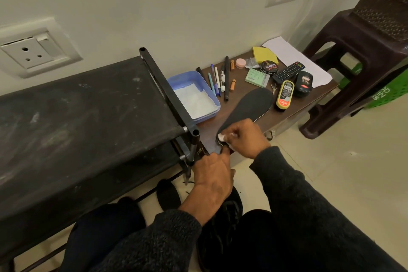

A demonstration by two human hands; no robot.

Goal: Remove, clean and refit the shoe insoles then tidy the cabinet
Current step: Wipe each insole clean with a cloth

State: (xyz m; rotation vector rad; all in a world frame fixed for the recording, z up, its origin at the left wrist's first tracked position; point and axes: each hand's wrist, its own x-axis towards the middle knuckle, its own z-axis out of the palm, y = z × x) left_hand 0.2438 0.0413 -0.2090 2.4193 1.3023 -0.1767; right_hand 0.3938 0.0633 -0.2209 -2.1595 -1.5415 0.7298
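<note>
A black insole [249, 106] lies flat on the low brown cabinet top [209, 126], its heel end toward me. My right hand [245, 139] grips a small white wipe [221, 138] and presses it on the heel of the insole. My left hand [212, 172] is just below, with a finger touching the heel edge of the insole at the cabinet's front edge. A black shoe [223, 216] sits on the floor between my knees, partly hidden by my arms. A second dark insole [167, 193] lies on the floor under the rack.
A black fabric shoe rack [88, 121] stands to the left. On the cabinet are a blue tray [192, 77] with white tissue, several pens [217, 79], polish tins [268, 67], a remote [288, 72] and a yellow polish bottle [284, 95]. A brown plastic stool [357, 51] stands at the right.
</note>
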